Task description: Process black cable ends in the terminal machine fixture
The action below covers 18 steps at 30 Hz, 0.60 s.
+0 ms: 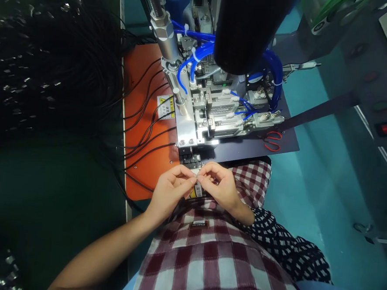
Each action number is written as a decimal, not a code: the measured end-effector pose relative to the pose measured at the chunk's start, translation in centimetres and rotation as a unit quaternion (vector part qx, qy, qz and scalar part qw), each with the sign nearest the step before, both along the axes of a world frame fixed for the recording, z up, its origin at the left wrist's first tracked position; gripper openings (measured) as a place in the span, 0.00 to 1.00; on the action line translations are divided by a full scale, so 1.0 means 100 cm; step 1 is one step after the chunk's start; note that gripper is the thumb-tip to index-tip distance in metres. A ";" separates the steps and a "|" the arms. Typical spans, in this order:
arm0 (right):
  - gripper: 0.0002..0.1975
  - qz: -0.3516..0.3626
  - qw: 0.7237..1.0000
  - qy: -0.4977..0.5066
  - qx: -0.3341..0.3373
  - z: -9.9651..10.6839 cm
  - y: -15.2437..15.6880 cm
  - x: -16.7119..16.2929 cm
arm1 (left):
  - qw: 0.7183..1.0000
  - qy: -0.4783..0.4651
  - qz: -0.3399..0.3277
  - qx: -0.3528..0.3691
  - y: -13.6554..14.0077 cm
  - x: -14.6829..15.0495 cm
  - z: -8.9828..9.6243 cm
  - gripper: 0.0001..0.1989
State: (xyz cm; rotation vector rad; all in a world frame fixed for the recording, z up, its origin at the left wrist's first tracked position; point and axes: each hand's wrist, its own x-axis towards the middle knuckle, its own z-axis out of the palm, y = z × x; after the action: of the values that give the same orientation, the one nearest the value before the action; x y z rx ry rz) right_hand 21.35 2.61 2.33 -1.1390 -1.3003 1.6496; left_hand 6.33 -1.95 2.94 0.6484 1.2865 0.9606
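Tiny workpiece (197,176), seemingly pinched where the fingertips of left hand (169,189) and right hand (222,188) meet, just in front of the black fixture block (189,157) of the pneumatic machine (219,120); too small and covered to identify further. Both hands together, thumb pressed to forefinger on each. Judged to be fine two-handed fingertip handling; cannot tell whether aligning or parting. Needed for the next move: a steady pinch and fingers kept off nearby metal parts.

Around: black cables (71,54) heaped at left, some trailing across the orange plate (141,85); blue air hoses (277,73) looped over the cylinders; red-handled snips (274,133) to the right. Standing in the way: fingers over the workpiece and part of a label (197,190); black cylindrical housing (249,30) hiding the machine's rear; checkered apron (213,251) close beneath the hands.
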 end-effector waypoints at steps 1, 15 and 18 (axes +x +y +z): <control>0.02 -0.003 1.000 0.000 -0.005 0.000 0.000 0.000 | 1.000 -0.001 0.003 0.000 0.000 0.000 0.000 0.08; 0.04 -0.002 1.000 -0.008 0.022 -0.005 -0.005 0.001 | 0.999 0.004 0.034 0.027 0.000 0.003 0.003 0.09; 0.07 0.019 0.997 0.037 -0.070 -0.003 -0.005 0.000 | 0.998 0.003 0.051 0.036 0.000 0.004 0.003 0.08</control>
State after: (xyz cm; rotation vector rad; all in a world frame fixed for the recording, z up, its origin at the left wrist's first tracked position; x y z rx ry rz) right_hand 21.38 2.07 2.01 -1.1293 -1.1809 1.8174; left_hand 6.73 -1.95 3.29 0.6470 1.3058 1.0940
